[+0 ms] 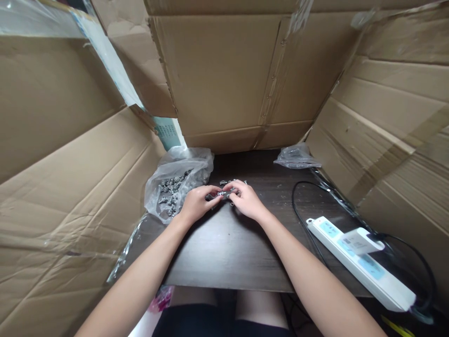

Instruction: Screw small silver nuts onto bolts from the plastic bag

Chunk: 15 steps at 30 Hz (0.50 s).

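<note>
Over the dark table, my left hand [198, 202] pinches a small bright metal screw [220, 193] between thumb and fingertips. My right hand [245, 201] faces it from the other side, its thumb and fingers closed around the same spot. The fingertips cover part of the screw, and its exact shape is too small to make out. Several loose metal pieces [223, 182] lie just beyond and under the hands. To the left of my left hand, a clear plastic bag [151, 194] lies open with many small metal fittings [171, 185] inside.
Cardboard walls [224, 75] enclose the dark table [224, 262] at the back and sides. Another clear bag [297, 157] rests at the back right. A white power strip [386, 285] with a plugged-in adapter [361, 241] and a black cable [293, 201] occupies the right side.
</note>
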Each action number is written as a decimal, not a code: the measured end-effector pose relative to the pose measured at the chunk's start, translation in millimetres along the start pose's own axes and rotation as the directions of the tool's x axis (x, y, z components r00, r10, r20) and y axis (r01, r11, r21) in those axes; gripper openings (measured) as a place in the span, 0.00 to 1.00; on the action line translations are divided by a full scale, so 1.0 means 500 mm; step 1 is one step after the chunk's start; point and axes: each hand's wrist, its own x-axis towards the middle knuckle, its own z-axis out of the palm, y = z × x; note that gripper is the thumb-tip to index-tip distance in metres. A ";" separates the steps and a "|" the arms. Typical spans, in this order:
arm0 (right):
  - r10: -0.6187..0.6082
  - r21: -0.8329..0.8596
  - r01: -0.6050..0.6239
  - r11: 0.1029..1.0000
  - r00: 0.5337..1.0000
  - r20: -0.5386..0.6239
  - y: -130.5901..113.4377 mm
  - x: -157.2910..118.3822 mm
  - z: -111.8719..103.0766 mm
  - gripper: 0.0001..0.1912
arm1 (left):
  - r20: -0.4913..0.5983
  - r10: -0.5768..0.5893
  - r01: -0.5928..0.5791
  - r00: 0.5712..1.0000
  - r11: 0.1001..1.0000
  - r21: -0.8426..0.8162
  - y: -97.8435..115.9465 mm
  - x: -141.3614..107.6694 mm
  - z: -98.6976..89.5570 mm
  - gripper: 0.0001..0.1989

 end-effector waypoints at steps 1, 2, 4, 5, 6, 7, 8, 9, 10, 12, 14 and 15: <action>-0.001 0.003 0.001 1.000 1.000 0.007 0.000 0.000 0.000 0.16 | 0.000 -0.001 0.001 1.000 1.000 0.003 0.000 0.000 0.000 0.10; 0.001 0.002 -0.001 1.000 1.000 0.015 0.000 0.000 0.000 0.15 | 0.001 -0.002 0.002 1.000 1.000 0.008 -0.001 0.000 0.000 0.10; 0.012 -0.013 -0.012 1.000 0.999 0.031 0.002 0.000 0.000 0.15 | 0.002 -0.003 0.003 1.000 1.000 0.018 -0.002 -0.001 0.001 0.10; 0.020 -0.020 -0.020 1.000 0.999 0.037 0.004 0.000 0.000 0.14 | 0.000 -0.003 0.003 1.000 1.000 0.022 -0.003 -0.001 0.001 0.10; 0.028 -0.027 -0.027 0.999 0.999 0.043 0.005 0.000 0.000 0.14 | -0.003 -0.002 0.002 1.000 1.000 0.024 -0.003 -0.001 0.002 0.10; 0.033 -0.034 -0.031 0.999 0.998 0.051 0.007 0.000 0.001 0.13 | -0.007 -0.001 0.001 1.000 1.000 0.025 -0.004 0.000 0.002 0.10; 0.035 -0.040 -0.033 0.999 0.998 0.055 0.008 0.000 0.001 0.13 | -0.011 0.000 0.000 1.000 1.000 0.024 -0.004 0.000 0.002 0.10; 0.034 -0.045 -0.032 0.998 0.998 0.055 0.009 0.000 0.002 0.13 | -0.013 0.001 -0.001 1.000 1.000 0.024 -0.005 0.000 0.002 0.10; 0.032 -0.046 -0.030 0.998 0.998 0.049 0.009 0.001 0.002 0.13 | -0.014 0.002 -0.001 1.000 1.000 0.023 -0.005 0.000 0.002 0.10; 0.024 -0.036 -0.023 0.999 0.999 0.026 0.008 0.000 0.003 0.13 | -0.011 0.000 0.000 1.000 1.000 0.019 -0.004 0.000 0.001 0.10; 0.012 -0.011 -0.012 1.000 1.000 0.015 0.006 -0.001 0.003 0.14 | -0.009 -0.005 0.005 1.000 1.000 0.012 -0.003 0.000 0.000 0.09; 0.007 0.001 -0.007 1.000 1.000 0.019 0.005 -0.001 0.002 0.14 | -0.008 -0.008 0.008 1.000 1.000 0.010 -0.003 0.000 0.000 0.09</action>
